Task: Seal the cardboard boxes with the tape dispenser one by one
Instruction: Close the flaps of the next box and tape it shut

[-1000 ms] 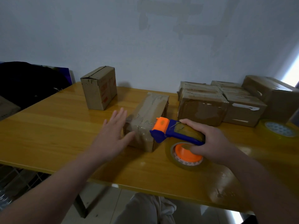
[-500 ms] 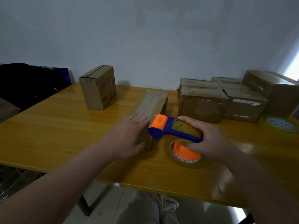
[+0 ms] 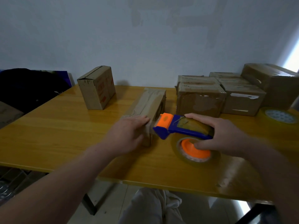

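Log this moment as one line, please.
left hand: rests on centre box | right hand: grips tape dispenser | dispenser nose: at box's near end

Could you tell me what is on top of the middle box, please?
The left hand rests on the near end of the middle box; the top beneath it is hidden.

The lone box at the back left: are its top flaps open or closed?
Closed: on the lone box the flaps lie flat, meeting at a dark seam. Tape there: cannot tell.
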{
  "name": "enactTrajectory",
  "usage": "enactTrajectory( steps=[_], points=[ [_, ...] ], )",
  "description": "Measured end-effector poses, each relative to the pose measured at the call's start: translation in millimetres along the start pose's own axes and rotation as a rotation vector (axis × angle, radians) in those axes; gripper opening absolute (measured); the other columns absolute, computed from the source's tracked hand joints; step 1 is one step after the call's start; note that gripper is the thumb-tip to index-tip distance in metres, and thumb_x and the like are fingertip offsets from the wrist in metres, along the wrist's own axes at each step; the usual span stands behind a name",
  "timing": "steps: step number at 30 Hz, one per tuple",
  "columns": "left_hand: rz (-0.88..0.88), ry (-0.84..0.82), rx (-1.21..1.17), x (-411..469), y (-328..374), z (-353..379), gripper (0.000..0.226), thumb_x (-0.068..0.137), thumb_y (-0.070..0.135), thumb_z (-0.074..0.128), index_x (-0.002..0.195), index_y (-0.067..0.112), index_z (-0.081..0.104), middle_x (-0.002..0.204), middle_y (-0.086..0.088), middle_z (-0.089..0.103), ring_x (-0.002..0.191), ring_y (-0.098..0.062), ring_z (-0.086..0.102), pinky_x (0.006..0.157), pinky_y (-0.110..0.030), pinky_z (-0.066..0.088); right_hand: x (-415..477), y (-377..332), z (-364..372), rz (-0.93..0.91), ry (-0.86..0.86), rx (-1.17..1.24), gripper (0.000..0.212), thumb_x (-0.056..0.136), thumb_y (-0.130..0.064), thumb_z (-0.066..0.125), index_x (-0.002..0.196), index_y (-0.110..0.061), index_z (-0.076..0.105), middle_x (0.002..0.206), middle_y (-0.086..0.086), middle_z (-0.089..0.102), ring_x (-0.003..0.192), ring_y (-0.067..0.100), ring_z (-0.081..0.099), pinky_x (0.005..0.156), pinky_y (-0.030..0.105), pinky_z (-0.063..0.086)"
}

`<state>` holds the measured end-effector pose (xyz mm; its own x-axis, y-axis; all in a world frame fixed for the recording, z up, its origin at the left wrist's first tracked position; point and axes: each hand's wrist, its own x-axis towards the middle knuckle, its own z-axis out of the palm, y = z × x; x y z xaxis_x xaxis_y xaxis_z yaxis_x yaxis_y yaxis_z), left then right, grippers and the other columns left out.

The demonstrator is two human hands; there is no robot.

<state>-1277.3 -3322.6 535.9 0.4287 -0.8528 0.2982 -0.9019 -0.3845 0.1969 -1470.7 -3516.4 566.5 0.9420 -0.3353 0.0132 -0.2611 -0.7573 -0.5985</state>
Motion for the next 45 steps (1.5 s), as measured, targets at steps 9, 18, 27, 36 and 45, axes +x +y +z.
enactTrajectory(
  steps=[9,18,27,36,45],
  points=[
    [-0.004,0.038,-0.007,2,2,2,0.058,0.088,0.019,0.062,0.142,0.030,0.041,0.146,0.012,0.042,0.135,-0.004,0.036,0.110,-0.021,0.022,11,-8,-5,0.061,-0.104,-0.144,0.072,0.079,-0.023,0.072,0.133,-0.054,0.036,0.082,-0.005,0.062,0.060,0.007,0.055,0.051,0.016,0.043],
    [-0.027,0.042,0.025,6,3,4,0.053,0.096,0.015,0.050,0.144,0.033,0.035,0.150,0.016,0.033,0.139,-0.003,0.028,0.110,-0.019,0.019,38,-23,-8,0.106,-0.245,-0.082,0.068,0.078,-0.021,0.071,0.135,-0.044,0.042,0.086,-0.013,0.047,0.070,0.004,0.049,0.060,0.016,0.037],
    [-0.041,0.051,0.034,9,2,5,0.051,0.097,0.017,0.048,0.144,0.034,0.035,0.149,0.016,0.034,0.138,-0.005,0.030,0.111,-0.023,0.024,46,-15,-10,0.190,-0.304,0.136,0.055,0.077,-0.013,0.069,0.122,-0.042,0.056,0.107,-0.003,0.061,0.096,0.015,0.060,0.080,0.029,0.047],
    [-0.045,0.051,0.028,8,2,5,0.050,0.097,0.019,0.048,0.143,0.035,0.035,0.149,0.016,0.034,0.138,-0.005,0.031,0.111,-0.023,0.024,47,-11,-5,0.236,-0.296,0.173,0.058,0.058,-0.029,0.070,0.115,-0.040,0.065,0.097,-0.005,0.068,0.092,0.011,0.062,0.075,0.025,0.042],
    [-0.038,0.082,-0.011,5,0,5,0.048,0.096,0.019,0.051,0.142,0.032,0.040,0.147,0.015,0.038,0.136,-0.006,0.035,0.109,-0.021,0.024,31,-15,-17,0.197,-0.207,-0.246,0.060,0.076,-0.033,0.073,0.130,-0.042,0.049,0.106,-0.013,0.049,0.083,0.006,0.050,0.066,0.021,0.039]
  ],
)
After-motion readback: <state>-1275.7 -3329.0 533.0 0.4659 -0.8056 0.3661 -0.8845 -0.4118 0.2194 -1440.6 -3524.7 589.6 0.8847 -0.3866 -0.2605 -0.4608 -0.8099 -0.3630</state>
